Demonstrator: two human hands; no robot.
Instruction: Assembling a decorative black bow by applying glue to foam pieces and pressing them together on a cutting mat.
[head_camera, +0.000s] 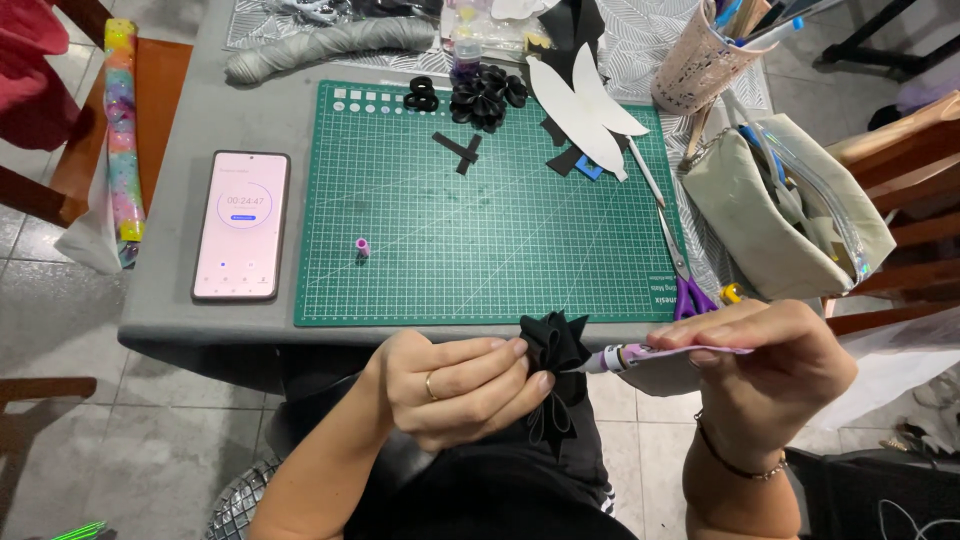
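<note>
My left hand (455, 385) pinches a black flower-like piece of folded petals (553, 370) just below the table's front edge. My right hand (765, 365) grips a flattened glue tube (640, 355) with its nozzle touching the black piece. A small pink cap (362, 246) lies on the green cutting mat (400, 270). At the mat's far edge sit a finished black petal cluster (487, 95), black loops (421, 95), black strips (459, 150) and white petal-shaped cutouts (585, 105).
A phone (241, 225) showing a timer lies left of the mat. Purple-handled scissors (677, 255) rest at the mat's right edge beside a grey pouch (780, 205) and a pen cup (705, 50). A colourful roll (122, 130) lies on a chair at left.
</note>
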